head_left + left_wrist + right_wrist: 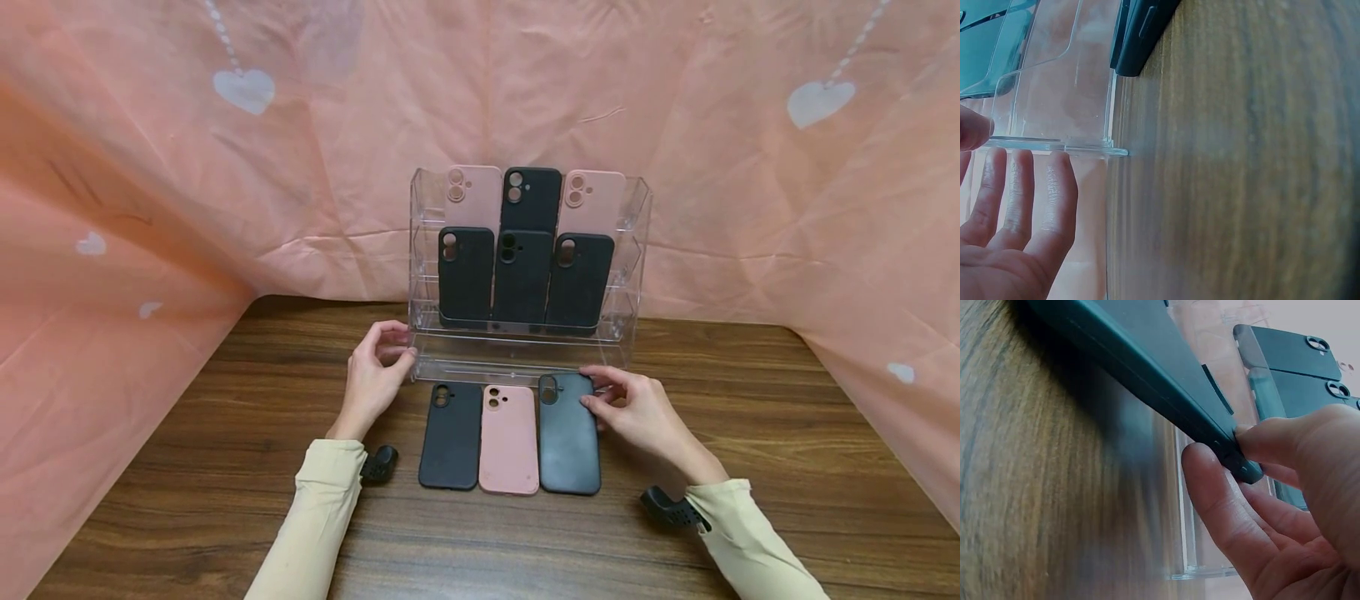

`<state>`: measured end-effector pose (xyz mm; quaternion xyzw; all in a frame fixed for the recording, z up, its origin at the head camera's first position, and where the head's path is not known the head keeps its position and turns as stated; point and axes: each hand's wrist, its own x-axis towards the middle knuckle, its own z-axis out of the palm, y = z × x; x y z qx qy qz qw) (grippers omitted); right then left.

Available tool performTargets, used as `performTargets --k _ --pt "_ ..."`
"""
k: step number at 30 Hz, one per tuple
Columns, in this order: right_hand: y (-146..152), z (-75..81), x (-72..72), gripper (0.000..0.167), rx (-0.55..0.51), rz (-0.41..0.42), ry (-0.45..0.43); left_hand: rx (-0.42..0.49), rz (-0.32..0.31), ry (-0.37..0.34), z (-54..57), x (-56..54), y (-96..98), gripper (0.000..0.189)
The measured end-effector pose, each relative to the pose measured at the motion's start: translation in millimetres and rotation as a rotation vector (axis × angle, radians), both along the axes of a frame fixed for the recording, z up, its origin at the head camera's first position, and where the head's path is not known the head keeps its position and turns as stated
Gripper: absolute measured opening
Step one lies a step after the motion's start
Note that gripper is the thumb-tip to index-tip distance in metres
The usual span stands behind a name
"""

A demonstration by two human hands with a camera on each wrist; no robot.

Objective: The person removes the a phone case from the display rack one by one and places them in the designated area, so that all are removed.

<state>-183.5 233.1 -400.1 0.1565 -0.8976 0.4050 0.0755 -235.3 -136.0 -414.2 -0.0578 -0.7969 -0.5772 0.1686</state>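
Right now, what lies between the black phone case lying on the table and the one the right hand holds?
The pink phone case lies between the black case and the dark case pinched by the right hand; the head view shows it.

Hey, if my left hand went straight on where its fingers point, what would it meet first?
Probably the clear plastic tiered stand: its side panel lies right at the left hand's fingers, though exact contact is hard to judge.
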Motion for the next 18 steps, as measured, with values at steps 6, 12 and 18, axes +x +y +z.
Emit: performTargets --k 6,12,18 --pt "-0.8 -3.0 -1.3 0.035 0.024 0.012 -0.046 -0.01 0.003 -0.001 0.0 -0.4 -0.8 0.032" --pt "-0.2 -5.0 -2.5 0.034 0.05 0.015 -0.103 -0.01 -0.001 0.003 -0.3 -1.3 -1.0 0.032" --pt "0.8 -8.0 -3.1 0.035 0.082 0.022 -0.121 -0.008 -0.001 -0.002 -0.1 -0.6 -0.6 0.033"
